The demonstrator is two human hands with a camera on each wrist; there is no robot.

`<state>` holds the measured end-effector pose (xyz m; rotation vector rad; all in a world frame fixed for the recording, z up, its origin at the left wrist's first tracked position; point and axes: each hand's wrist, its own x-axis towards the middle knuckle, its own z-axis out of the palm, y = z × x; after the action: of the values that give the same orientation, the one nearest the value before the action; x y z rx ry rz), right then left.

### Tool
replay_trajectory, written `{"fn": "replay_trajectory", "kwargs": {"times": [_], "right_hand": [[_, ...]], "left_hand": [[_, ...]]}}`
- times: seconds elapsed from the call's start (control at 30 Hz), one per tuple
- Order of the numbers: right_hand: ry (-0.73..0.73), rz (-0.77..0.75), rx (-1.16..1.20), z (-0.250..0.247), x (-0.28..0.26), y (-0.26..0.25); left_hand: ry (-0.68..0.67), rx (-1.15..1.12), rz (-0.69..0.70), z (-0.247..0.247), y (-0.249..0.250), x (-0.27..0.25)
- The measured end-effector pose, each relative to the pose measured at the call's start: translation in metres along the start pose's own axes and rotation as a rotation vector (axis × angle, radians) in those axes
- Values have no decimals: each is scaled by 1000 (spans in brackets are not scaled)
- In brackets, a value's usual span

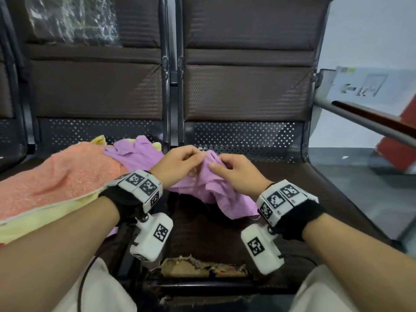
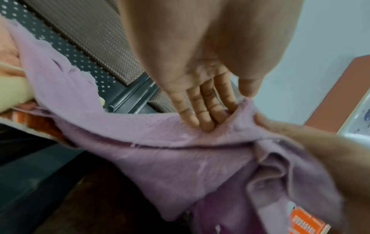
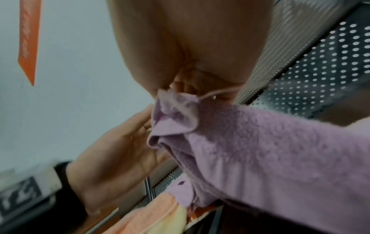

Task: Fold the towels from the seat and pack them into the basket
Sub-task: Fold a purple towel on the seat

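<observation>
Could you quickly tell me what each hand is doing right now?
Left hand: pinches the purple towel at its raised edge.
Right hand: pinches the same towel beside it.

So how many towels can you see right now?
3, maybe more hidden: a purple towel held in both hands over the right seat, an orange towel on the left seat, a yellow towel under it.

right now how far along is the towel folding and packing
Nothing looks done: no folded towel or basket is in view. In hand: left hand and right hand pinch the crumpled lilac terry towel at one edge. Left: the salmon-orange textured towel and pale yellow towel still lie unfolded on the seat.
</observation>
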<state>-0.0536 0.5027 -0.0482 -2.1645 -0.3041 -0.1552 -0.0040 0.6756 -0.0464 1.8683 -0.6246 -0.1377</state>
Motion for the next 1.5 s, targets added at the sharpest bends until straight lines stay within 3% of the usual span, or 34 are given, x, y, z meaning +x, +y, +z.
{"fn": "replay_trajectory", "kwargs": {"times": [0.1,0.17,0.3,0.4,0.57,0.73,0.83,1.07,1.13,1.23,1.33,1.4,1.5], "right_hand": [[37,113,373,-8,-4,-8],[47,173,571,-16,-9,-12],[106,152,726,-37,-21,-16],[209,173,785,-52,-31,-14],[414,241,305,-65,-48,0],[188,285,72,-52,-61,-3],[120,218,108,-40,-60,-16],[15,255,169,-19,-37,-36],[-57,194,131,-18,-31,-36],[-160,119,-139,-19,-26,-28],[-132,89,-339,-20,-18,-16],[-141,97,-406,-24,-16,-9],[-272,137,-537,-29,-13,-1]], "left_hand": [[-62,-5,-40,-3,-9,-4],[-165,226,-11,-7,-19,-8],[-216,696,-11,-16,-35,-14],[-151,712,-22,-20,-30,-17],[-93,592,132,-12,4,-25],[20,330,235,-4,43,-35],[79,344,252,-3,51,-41],[54,271,186,-12,39,-39],[46,268,185,-16,34,-35],[-26,274,137,-25,25,-31],[-115,435,110,-34,15,-31],[-227,630,100,-37,11,-34],[-431,829,-10,-46,5,-36]]}}
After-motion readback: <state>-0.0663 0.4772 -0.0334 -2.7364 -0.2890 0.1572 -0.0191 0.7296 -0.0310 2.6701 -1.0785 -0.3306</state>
